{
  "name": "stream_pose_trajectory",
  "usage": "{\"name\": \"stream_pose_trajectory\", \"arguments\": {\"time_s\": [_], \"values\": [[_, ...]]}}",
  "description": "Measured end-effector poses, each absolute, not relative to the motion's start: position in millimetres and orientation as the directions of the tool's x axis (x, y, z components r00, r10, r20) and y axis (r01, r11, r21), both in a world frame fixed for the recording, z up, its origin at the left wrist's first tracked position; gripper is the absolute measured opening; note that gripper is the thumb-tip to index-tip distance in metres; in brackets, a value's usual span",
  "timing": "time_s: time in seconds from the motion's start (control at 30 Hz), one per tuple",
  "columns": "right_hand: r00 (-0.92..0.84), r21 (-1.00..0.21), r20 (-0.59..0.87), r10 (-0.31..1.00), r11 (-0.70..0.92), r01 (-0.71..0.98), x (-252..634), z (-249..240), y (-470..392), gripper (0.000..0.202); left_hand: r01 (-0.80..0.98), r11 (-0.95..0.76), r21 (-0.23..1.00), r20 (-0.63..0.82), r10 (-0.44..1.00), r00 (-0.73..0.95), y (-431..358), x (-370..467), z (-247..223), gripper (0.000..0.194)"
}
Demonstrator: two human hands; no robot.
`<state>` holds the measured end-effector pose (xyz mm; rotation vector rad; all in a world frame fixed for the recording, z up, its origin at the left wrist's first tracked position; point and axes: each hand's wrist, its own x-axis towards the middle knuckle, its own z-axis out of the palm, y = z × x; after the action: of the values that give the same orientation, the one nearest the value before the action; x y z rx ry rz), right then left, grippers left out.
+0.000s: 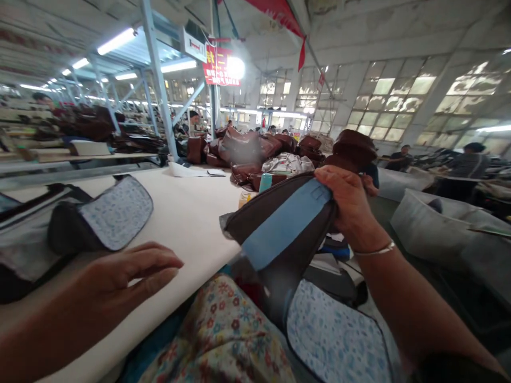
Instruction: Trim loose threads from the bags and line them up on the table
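Beside a white table, the right hand grips a dark bag — partly hiding a teal cylinder. Over the table, the left hand hangs loosely parted; brown bags heap beyond.

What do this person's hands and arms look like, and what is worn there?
The right hand, ungloved, has a thin silvery bangle at the wrist; a dark sleeve shows near the elbow. The left hand, also ungloved, shows no jewellery or sleeve.
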<state>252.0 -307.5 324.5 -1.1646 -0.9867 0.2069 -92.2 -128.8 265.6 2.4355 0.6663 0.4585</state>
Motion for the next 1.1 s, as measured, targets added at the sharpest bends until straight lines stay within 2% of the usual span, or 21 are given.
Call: {"name": "stream_pose_trajectory", "arguments": {"time_s": [0.1, 0.27, 0.43, 0.6, 0.7, 0.77, 0.83, 0.93, 1.0, 1.1], "values": [[0.592, -0.788, 0.616, 0.52, 0.392, 0.475, 279.4, 317.0, -306.8, 0.027, 0.352, -0.665, 0.658, 0.069, 0.519, 0.852, -137.0, -78.3, 267.9, 0.021], [0.593, -0.779, 0.612, 0.523, 0.271, 0.566, 332.9, 274.8, -284.5, 0.026, 0.355, -0.667, 0.655, 0.059, 0.513, 0.856, -131.9, -73.7, 256.9, 0.03], [0.584, -0.729, 0.597, 0.55, 0.069, 0.68, 382.5, 216.1, -267.8, 0.03, 0.365, -0.678, 0.637, 0.102, 0.545, 0.833, -116.2, -83.4, 227.0, 0.034], [0.63, -0.688, 0.433, 0.645, -0.215, 0.693, 393.0, 128.2, -277.0, 0.038, 0.44, -0.638, 0.632, 0.022, 0.582, 0.813, -102.0, -97.0, 203.5, 0.035], [0.725, -0.648, 0.386, 0.57, -0.392, 0.653, 387.6, 86.9, -290.6, 0.034, 0.497, -0.621, 0.606, -0.007, 0.621, 0.784, -87.1, -105.3, 188.9, 0.034], [0.755, -0.633, 0.383, 0.533, -0.443, 0.634, 380.7, 75.3, -295.3, 0.036, 0.517, -0.632, 0.577, 0.018, 0.643, 0.766, -75.0, -111.5, 176.5, 0.035], [0.742, -0.634, 0.379, 0.553, -0.429, 0.644, 368.6, 75.4, -290.0, 0.04, 0.533, -0.656, 0.535, 0.051, 0.655, 0.754, -63.7, -119.2, 162.2, 0.035], [0.647, -0.647, 0.369, 0.667, -0.316, 0.694, 332.1, 87.3, -254.4, 0.042, 0.586, -0.65, 0.484, 0.075, 0.698, 0.712, -47.2, -135.7, 136.8, 0.029], [0.511, -0.645, 0.395, 0.764, -0.165, 0.746, 289.2, 98.9, -215.3, 0.039, 0.639, -0.619, 0.457, 0.092, 0.747, 0.658, -34.2, -151.1, 116.7, 0.023], [0.129, -0.55, 0.518, 0.846, 0.213, 0.808, 198.4, 120.4, -150.7, 0.03, 0.71, -0.561, 0.425, 0.136, 0.815, 0.563, -16.2, -179.0, 83.5, 0.027]]}}
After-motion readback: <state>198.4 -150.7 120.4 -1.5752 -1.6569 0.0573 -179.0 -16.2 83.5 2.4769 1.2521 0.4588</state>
